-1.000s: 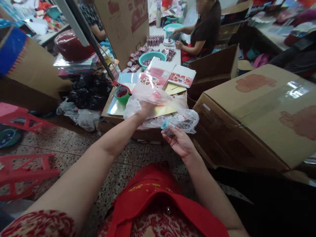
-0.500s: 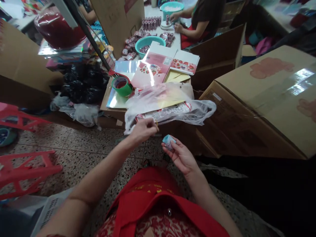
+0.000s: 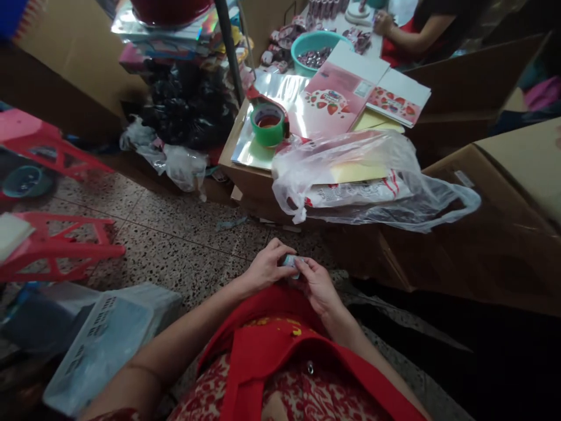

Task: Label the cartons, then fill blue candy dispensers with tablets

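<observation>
Low in front of my red apron (image 3: 272, 362), both hands meet around a small light-blue and white bundle (image 3: 290, 262); its kind is too small to make out. My left hand (image 3: 269, 266) holds it from the left, fingers bent along its far and near sides. From the right, my right hand (image 3: 319, 285) pinches it between thumb and fingers. Beyond the hands, a thin clear plastic bag (image 3: 421, 193) lies over white printed packaging (image 3: 363, 194) on a cardboard box (image 3: 254, 186).
A green tape roll (image 3: 268, 126), pink strawberry-printed card (image 3: 331, 93) and turquoise basin (image 3: 302, 44) stand farther back. A person's arm (image 3: 407, 41) is at the back right. Red stools (image 3: 65, 248) and a clear-lidded bin (image 3: 105, 333) stand left; a large carton (image 3: 517, 175) stands right.
My left hand has come down from beside the plastic bag to the bundle in my right hand. The bundle is now lower, close to the apron. My view has turned left and downward.
</observation>
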Action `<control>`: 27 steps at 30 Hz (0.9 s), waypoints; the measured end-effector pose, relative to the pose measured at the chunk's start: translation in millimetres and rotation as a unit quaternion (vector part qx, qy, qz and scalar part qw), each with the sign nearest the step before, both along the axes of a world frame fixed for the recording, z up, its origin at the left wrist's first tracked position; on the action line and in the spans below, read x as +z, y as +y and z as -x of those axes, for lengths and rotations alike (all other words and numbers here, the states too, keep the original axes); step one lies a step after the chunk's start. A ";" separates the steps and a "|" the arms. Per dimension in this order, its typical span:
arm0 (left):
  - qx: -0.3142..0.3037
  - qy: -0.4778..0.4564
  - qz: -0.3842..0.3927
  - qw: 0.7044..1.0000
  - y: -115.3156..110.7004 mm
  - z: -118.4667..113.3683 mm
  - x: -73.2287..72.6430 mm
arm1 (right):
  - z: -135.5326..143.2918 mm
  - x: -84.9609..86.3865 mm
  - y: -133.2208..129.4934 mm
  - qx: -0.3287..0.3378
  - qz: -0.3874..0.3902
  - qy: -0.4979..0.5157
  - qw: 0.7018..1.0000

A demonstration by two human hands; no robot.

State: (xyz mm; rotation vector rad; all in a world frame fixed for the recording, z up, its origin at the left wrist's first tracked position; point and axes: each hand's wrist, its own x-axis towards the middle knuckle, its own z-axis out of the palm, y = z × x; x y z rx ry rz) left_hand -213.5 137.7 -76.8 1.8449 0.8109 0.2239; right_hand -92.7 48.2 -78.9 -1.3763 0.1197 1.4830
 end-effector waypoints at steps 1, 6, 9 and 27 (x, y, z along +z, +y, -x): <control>0.000 0.010 -0.005 1.000 0.7 4.5 -2.4 | 2.6 -0.4 1.0 0.007 0.002 -0.007 1.000; -0.009 0.026 -0.003 1.000 3.4 22.5 -11.8 | 8.0 -2.8 1.1 0.103 -0.013 -0.047 0.994; -0.010 0.039 0.002 0.999 3.0 29.4 -14.4 | 9.2 -5.5 -0.4 0.133 -0.013 -0.053 0.990; -0.022 0.075 0.085 0.993 -14.5 30.0 -27.0 | -5.9 -23.8 -14.7 0.192 0.016 0.071 0.979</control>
